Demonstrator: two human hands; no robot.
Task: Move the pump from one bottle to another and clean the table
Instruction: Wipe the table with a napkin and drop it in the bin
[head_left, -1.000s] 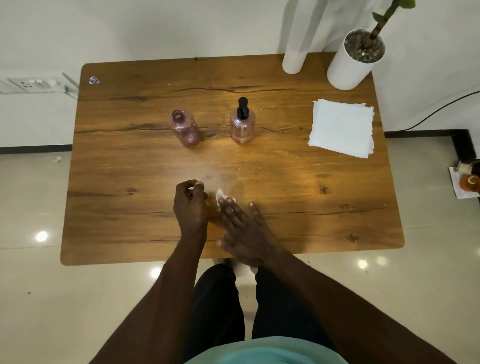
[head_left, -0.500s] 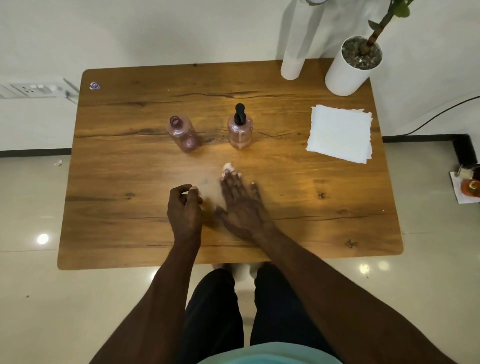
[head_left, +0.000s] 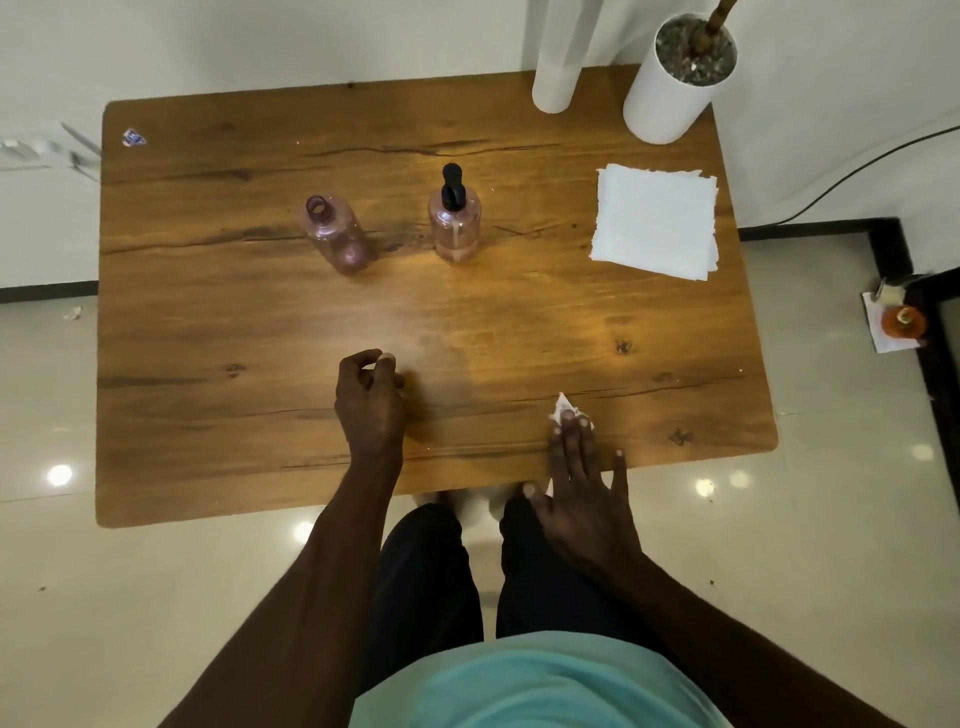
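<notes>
Two pink see-through bottles stand mid-table. The left bottle (head_left: 335, 240) has an open neck with no pump. The right bottle (head_left: 455, 224) carries the black pump (head_left: 452, 187). My right hand (head_left: 584, 483) lies flat at the near edge of the wooden table (head_left: 208, 332), pressing a crumpled white tissue (head_left: 562, 409) under its fingertips. My left hand (head_left: 370, 402) rests on the table near the middle, fingers curled loosely with nothing visible in them.
A stack of white tissues (head_left: 655, 227) lies at the right of the table. A white plant pot (head_left: 675, 83) and a white roll (head_left: 558, 67) stand at the far right corner. A small sticker (head_left: 134, 137) sits at the far left corner.
My right hand has swept the tissue from the table's middle, right and back toward the near edge. My left hand stays in place. The bottles have not moved.
</notes>
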